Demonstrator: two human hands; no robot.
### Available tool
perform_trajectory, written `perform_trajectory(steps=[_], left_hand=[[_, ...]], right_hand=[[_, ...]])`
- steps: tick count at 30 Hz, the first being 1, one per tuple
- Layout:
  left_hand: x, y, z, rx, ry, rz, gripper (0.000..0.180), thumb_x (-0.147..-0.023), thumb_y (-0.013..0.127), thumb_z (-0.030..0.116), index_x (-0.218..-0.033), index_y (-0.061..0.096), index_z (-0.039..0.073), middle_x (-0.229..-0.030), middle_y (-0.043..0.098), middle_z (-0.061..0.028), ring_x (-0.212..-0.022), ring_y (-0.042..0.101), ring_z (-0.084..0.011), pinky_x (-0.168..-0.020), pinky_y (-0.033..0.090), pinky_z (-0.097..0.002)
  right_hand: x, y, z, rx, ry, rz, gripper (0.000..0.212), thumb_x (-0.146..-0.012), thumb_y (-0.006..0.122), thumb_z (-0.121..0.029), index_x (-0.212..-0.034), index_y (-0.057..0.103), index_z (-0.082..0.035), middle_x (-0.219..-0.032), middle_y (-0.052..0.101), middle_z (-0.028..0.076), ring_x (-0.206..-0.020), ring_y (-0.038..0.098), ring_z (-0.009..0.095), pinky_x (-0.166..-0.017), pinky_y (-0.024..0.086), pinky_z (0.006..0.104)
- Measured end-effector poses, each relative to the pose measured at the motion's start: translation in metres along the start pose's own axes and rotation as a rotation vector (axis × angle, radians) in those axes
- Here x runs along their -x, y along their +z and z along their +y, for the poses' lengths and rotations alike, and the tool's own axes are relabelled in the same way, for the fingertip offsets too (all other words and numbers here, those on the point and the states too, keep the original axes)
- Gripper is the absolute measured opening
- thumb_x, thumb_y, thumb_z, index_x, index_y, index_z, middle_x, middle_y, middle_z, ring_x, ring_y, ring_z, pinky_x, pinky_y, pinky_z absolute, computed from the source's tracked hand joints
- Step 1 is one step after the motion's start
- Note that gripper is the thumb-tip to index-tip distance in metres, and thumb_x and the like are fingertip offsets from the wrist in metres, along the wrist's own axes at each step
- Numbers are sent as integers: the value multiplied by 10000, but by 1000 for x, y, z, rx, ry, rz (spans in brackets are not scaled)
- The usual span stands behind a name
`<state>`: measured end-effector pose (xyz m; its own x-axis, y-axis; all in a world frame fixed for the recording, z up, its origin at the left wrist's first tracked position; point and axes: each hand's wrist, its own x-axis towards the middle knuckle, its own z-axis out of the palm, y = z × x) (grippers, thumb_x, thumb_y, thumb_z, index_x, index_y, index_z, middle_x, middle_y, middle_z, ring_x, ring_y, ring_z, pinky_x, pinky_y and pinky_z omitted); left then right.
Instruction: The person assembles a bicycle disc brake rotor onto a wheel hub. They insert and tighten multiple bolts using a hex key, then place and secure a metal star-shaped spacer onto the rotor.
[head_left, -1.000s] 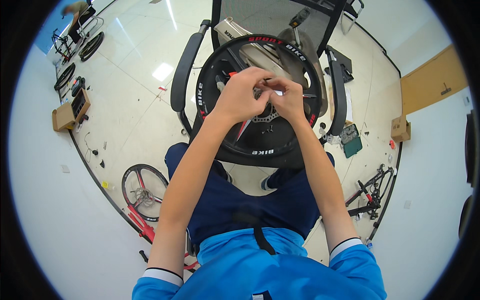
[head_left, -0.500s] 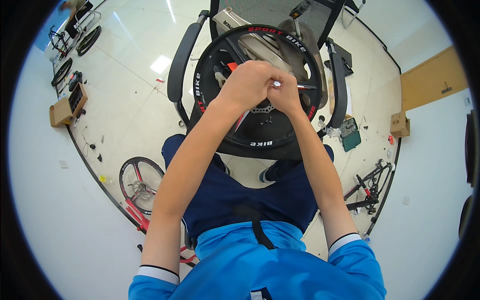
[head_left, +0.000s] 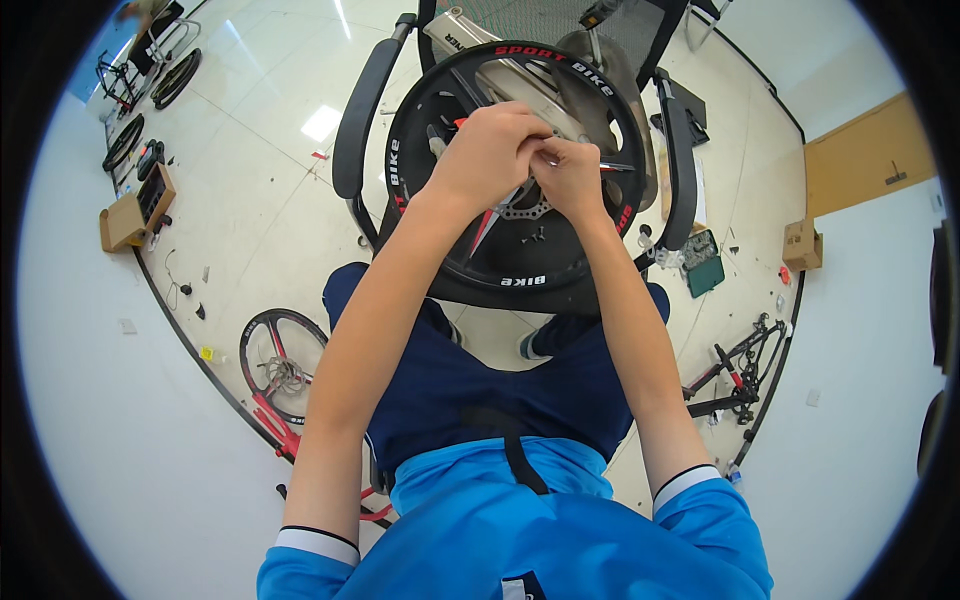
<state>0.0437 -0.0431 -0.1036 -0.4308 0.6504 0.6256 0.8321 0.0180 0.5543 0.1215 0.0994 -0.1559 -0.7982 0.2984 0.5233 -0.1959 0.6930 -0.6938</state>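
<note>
A black bicycle wheel (head_left: 524, 281) with thick spokes and red accents lies flat across a chair. Both my hands meet above its hub. My left hand (head_left: 488, 155) is closed, its fingertips pressed against those of my right hand (head_left: 570, 178), which is closed too. Whatever sits between the fingertips is hidden. Just beneath them a silver disc brake rotor (head_left: 525, 210) shows in part at the wheel's centre. Several small dark screws (head_left: 534, 235) lie close to the rotor, on its near side.
The office chair's armrests (head_left: 362, 125) flank the wheel. Behind and under it rests a silver bicycle frame part (head_left: 520, 80). On the floor are a green case (head_left: 705, 277) at right, a black bike frame (head_left: 742, 380), a second wheel (head_left: 246, 350) at left, and cardboard boxes (head_left: 125, 224).
My fingertips have drawn together, closing the small gap between them. My left hand has shifted slightly left, and more of the rotor shows. The screws lie where they were.
</note>
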Motion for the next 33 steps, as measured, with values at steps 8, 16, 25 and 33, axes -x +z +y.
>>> perform_trajectory(steps=[8,16,25,33], left_hand=[[-10,7,3,-226,114,-254,247,-753,626,-88,-986,675,-23,-973,637,-146,-988,626,-328,-868,527,-394],[-18,-10,-1,-298,260,-444,290,-726,638,-82,-998,694,1,-972,636,-130,-996,626,-322,-874,527,-394],[-18,-24,-6,136,-70,-29,174,-859,708,41,-1019,733,-23,-896,743,-113,-749,725,-181,-681,571,-287],[2,15,-41,159,-221,-36,185,-872,717,58,-1037,751,-19,-917,749,-132,-834,744,-202,-743,586,-297]], right_hand=[[-1,-6,12,9,14,-19,168,-825,728,-84,-937,733,41,-790,706,226,-714,738,292,-649,549,329],[1,-6,-2,3,110,-50,162,-822,727,-30,-969,738,38,-818,742,184,-762,753,186,-683,558,302],[-11,-11,-14,-195,52,-4,190,-876,734,-52,-1052,747,17,-838,764,95,-783,727,114,-680,546,258],[-15,-54,10,-24,174,-305,238,-928,682,-174,-1073,738,6,-817,741,151,-695,670,169,-677,512,293]])
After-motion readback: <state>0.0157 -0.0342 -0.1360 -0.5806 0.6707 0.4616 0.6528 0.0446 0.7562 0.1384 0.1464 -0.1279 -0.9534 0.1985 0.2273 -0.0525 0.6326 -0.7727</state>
